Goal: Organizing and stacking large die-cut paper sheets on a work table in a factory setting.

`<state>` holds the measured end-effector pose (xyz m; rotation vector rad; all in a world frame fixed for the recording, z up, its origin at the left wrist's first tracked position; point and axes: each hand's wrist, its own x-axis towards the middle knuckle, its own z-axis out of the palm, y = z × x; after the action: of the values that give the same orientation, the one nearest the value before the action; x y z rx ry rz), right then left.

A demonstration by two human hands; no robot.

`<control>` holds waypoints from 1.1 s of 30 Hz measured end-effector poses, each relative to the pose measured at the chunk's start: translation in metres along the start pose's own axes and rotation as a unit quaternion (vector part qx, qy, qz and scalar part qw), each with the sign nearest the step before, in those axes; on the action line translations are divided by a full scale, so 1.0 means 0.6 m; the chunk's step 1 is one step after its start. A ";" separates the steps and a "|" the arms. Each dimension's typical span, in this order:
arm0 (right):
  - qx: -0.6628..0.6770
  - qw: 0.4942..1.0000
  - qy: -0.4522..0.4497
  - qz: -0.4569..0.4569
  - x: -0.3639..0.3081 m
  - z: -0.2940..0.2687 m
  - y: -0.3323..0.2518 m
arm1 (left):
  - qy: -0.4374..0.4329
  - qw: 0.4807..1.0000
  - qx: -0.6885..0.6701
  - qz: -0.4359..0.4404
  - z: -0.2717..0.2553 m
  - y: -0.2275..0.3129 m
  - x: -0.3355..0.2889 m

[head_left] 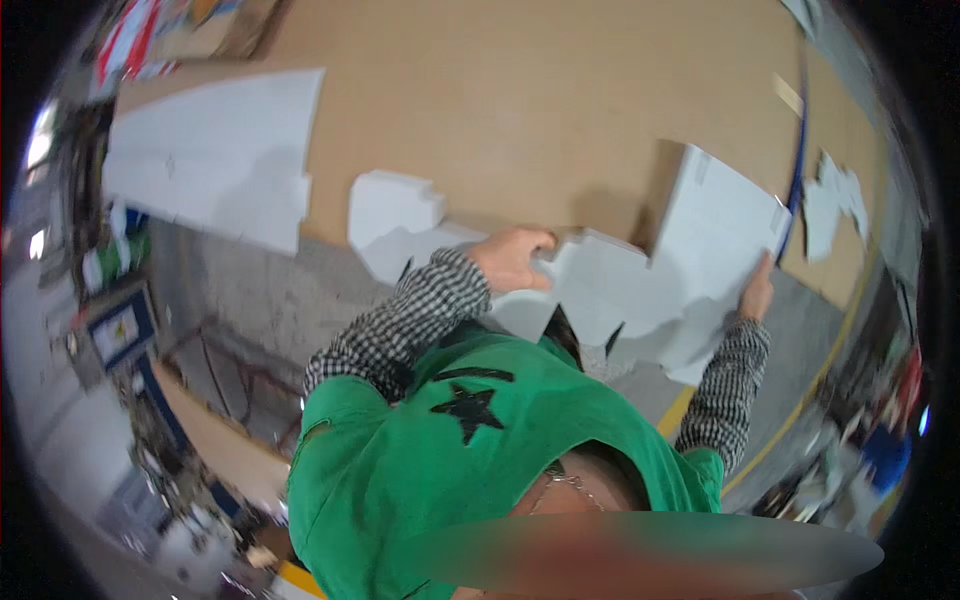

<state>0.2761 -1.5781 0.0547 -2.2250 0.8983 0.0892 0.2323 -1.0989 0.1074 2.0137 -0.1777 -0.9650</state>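
A white die-cut cardboard sheet [610, 285] with notched edges and folded-up flaps spans the space before my body, over the table's near edge. Its taller panel [715, 220] stands out on the right. My left hand [512, 260] is curled on the sheet near its middle, thumb and fingers bent around an edge. On the outer right edge, my right hand [758, 292] grips with a finger pointing up along the panel; part of its grip is hidden. A narrow dark gap shows in the sheet close to my green apron [400, 470].
The brown tabletop [520, 110] stretches away ahead. At its left lies another flat white sheet [220, 150], overhanging the near edge. A torn white piece [835, 205] rests on a brown board at the right. Grey floor [270, 290] shows below, with shelving and clutter at the left.
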 end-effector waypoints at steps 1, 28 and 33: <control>-0.009 0.998 -0.017 0.062 -0.009 0.003 -0.008 | 0.184 0.972 -0.096 0.108 -0.006 -0.017 -0.033; 0.096 0.994 -0.031 0.039 -0.133 0.039 -0.086 | 0.372 0.531 -0.760 0.057 0.031 -0.201 -0.267; 0.186 0.971 -0.149 0.029 -0.195 0.096 -0.215 | 0.533 0.446 -0.717 0.061 -0.003 -0.182 -0.330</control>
<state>0.2796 -1.4092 0.1265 -1.7804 0.7433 0.2546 0.0731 -0.9412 0.1367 0.5311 0.9082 0.4954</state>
